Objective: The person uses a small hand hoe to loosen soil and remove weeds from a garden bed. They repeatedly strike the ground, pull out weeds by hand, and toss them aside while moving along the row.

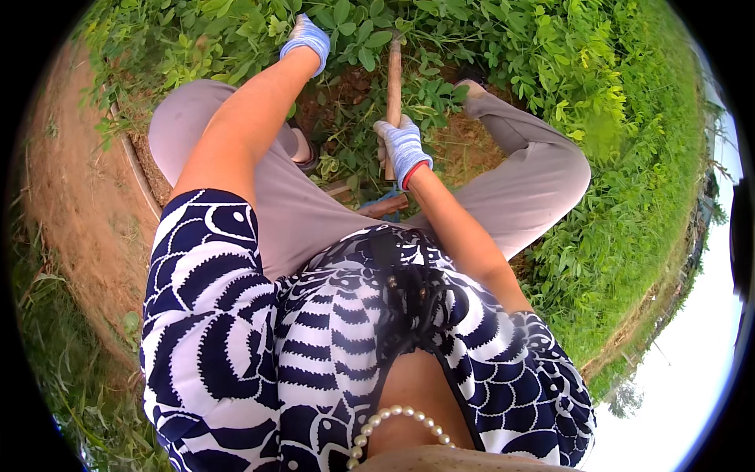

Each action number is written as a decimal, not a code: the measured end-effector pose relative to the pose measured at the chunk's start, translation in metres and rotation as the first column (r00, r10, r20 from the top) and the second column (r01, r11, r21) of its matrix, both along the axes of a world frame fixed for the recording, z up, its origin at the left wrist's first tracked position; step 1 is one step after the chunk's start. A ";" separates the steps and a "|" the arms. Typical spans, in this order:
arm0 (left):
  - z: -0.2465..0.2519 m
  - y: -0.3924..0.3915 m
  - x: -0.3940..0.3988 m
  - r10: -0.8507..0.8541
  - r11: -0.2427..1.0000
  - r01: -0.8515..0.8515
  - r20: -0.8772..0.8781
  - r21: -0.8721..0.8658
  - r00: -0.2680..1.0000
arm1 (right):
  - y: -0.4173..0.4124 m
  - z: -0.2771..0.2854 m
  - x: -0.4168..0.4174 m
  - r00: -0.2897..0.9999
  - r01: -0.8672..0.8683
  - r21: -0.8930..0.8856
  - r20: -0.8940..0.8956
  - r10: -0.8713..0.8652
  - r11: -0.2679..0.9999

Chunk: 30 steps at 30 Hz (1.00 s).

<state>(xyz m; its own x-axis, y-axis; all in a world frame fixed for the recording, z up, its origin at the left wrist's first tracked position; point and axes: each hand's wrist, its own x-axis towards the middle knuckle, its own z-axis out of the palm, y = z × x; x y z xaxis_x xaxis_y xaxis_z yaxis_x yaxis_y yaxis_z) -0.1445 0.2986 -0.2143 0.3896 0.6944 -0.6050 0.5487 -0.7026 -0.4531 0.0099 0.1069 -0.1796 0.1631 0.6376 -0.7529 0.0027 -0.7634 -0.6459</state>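
Note:
My right hand (404, 146), in a blue-and-white knit glove with a red cuff, grips the lower part of a wooden tool handle (394, 76). The handle points away from me, and its dark metal head is mostly hidden among leaves, so its shape cannot be told. My left hand (305, 42), gloved likewise, reaches into the leafy green plants (354, 29), which look like peanut plants. Its fingers are largely out of sight there, and whether they hold a stem cannot be told. Between my feet, bare brown soil (354, 85) shows among low leaves.
A wooden bar (386, 206) with blue material beside it lies between my thighs, perhaps part of a low stool. Dense plants (613, 194) spread along the right. A dirt path (88, 194) runs on the left, with a thin pale edging (133, 156) beside it.

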 end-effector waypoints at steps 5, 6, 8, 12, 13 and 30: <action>0.001 -0.001 -0.005 0.028 0.999 -0.028 -0.002 -0.026 1.000 | 0.015 -0.017 0.002 0.937 -0.254 -0.111 0.219 0.273 0.961; -0.002 -0.002 -0.004 0.037 0.999 -0.037 0.020 0.000 0.999 | 0.021 -0.017 0.002 0.930 -0.281 -0.140 0.204 0.305 0.949; -0.006 0.000 -0.002 0.061 0.998 -0.062 -0.023 -0.026 0.998 | 0.029 -0.026 0.004 0.946 -0.276 -0.116 0.143 0.291 0.954; -0.011 0.003 -0.010 0.034 0.999 -0.034 0.041 -0.008 0.999 | 0.002 -0.022 -0.014 0.992 0.127 -0.030 0.013 -0.126 0.991; -0.020 0.000 -0.015 0.046 0.999 -0.047 0.071 0.014 0.996 | -0.004 -0.017 -0.016 0.987 0.158 0.001 0.029 -0.158 0.987; -0.021 0.002 -0.007 0.029 0.991 -0.067 0.299 0.120 0.954 | 0.066 -0.034 0.018 0.877 -0.459 -0.230 0.036 0.479 0.858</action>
